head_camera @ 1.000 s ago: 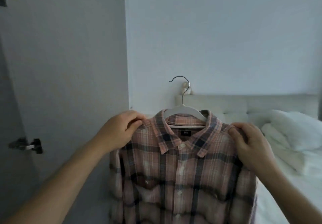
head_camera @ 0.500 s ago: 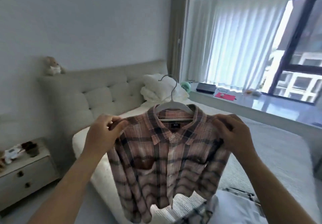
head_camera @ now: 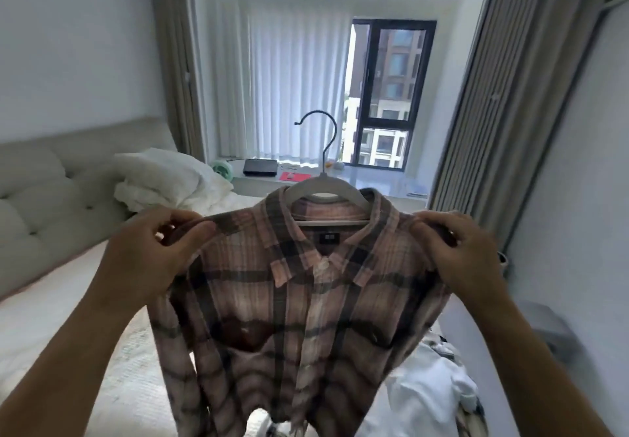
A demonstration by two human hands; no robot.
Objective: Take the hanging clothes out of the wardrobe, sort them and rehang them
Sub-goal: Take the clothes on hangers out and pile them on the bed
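Left hand (head_camera: 155, 252) pinching one shoulder of plaid shirt (head_camera: 292, 317), right hand (head_camera: 459, 252) pinching other; shirt hanging on white hanger (head_camera: 325, 186) above bed (head_camera: 51, 317).

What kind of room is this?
Most likely a bedroom: a white-sheeted bed with a padded grey headboard and rumpled white pillows, plus a window with sheer white curtains.
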